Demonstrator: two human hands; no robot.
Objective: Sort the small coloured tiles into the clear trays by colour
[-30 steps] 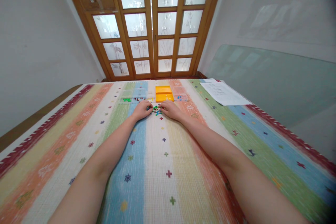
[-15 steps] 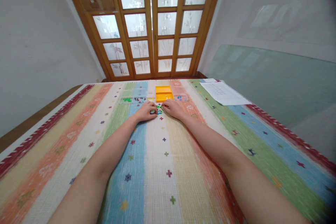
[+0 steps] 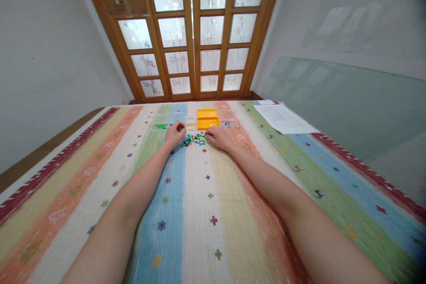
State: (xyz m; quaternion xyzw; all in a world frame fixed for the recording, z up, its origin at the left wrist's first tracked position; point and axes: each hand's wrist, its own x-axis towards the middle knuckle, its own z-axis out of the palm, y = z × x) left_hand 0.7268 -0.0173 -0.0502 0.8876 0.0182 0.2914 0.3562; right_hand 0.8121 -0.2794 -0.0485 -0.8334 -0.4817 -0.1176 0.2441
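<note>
Small mixed green, blue, dark and pale pieces (image 3: pixel 199 139) lie in a loose pile on the striped cloth. My left hand (image 3: pixel 175 134) is over the near edge of a clear tray (image 3: pixel 153 128) left of the pile, its fingertips pinched together. Whatever they hold is too small to make out. Green pieces (image 3: pixel 161 127) and yellow pieces (image 3: pixel 191 127) sit in the clear tray. At the pile's right edge rests my right hand (image 3: pixel 217 136), fingers curled together over the pieces; their contents are hidden. Just beyond stands an orange box (image 3: pixel 208 114) with a few pale pieces inside.
Blue pieces (image 3: pixel 227 124) lie in a clear tray right of the orange box. Sheets of paper (image 3: pixel 282 117) lie at the table's far right. A striped tablecloth (image 3: pixel 199 213) covers the table, and wooden glazed doors (image 3: pixel 196 44) stand behind it.
My left hand has moved left and away from the pile to the clear tray, uncovering more of the pieces. My right hand has barely moved.
</note>
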